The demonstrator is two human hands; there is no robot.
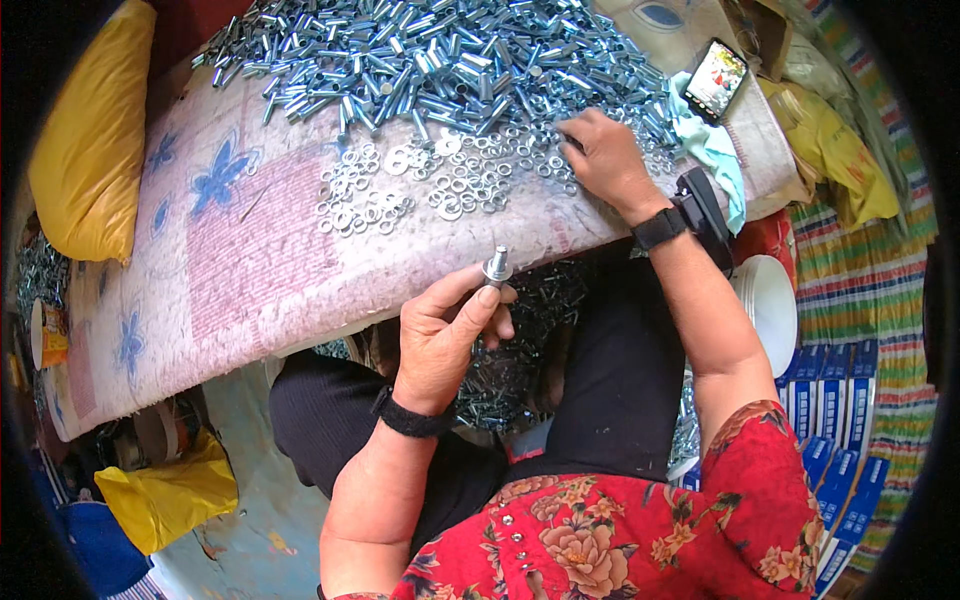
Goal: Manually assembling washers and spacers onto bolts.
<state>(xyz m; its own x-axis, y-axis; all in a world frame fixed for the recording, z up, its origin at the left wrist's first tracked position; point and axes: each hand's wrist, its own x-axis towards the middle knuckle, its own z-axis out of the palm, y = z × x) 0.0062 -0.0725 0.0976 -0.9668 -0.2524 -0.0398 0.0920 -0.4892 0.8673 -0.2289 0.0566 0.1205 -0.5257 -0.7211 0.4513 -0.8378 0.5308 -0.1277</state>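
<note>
My left hand (445,335) is in front of the table edge, its thumb and fingers closed round a metal anchor bolt (496,268). The bolt stands upright with its threaded tip up, and a flat washer sits round it; its lower part is hidden in my fingers. Over the table, my right hand (610,165) is at the right end of the loose rings, with fingers bent down and drawn together. Whatever lies between those fingertips is too small to make out. Several washers and spring rings (455,180) lie spread beside it, in front of a big heap of metal sleeves (440,65).
A cloth-covered table (270,270) spans the view. At its right lie a phone (716,80) and a pale blue cloth (712,150). A yellow sack (95,140) stands left. Below right are a white bucket (770,310) and blue boxes (832,395); metal parts (500,370) lie below the table.
</note>
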